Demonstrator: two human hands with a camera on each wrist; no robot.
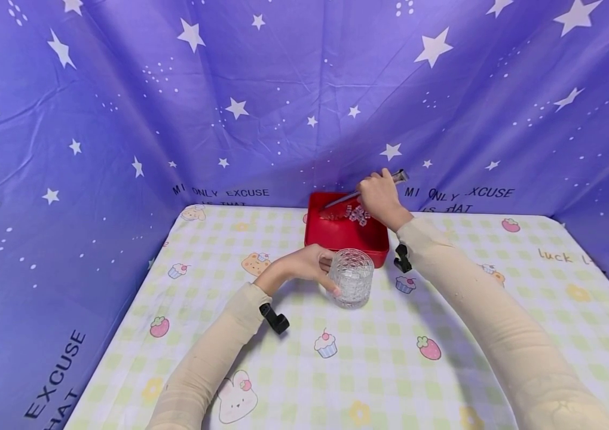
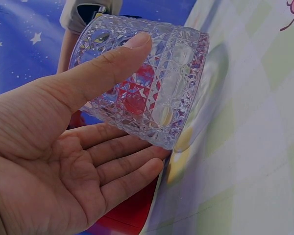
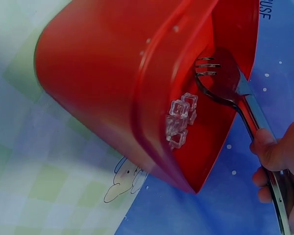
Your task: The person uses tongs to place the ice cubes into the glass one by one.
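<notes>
My left hand (image 1: 306,263) holds a clear textured glass (image 1: 351,283) upright at the table, thumb on one side and fingers reaching along the other. In the left wrist view, the thumb lies across the glass (image 2: 179,58). A pair of metal serving tongs (image 1: 400,176) is gripped in my right hand (image 1: 382,194). Their fork and spoon ends reach into a red box (image 1: 344,239), as the right wrist view shows with the tongs (image 3: 255,115). Several clear ice-like cubes (image 3: 179,120) lie in the box near the tong tips. Nothing shows between those tips.
A checked tablecloth (image 1: 261,370) printed with cupcakes and strawberries covers the table. A purple star-patterned curtain (image 1: 282,89) hangs close behind the box and along both sides. Black straps (image 1: 274,319) sit on the wrists.
</notes>
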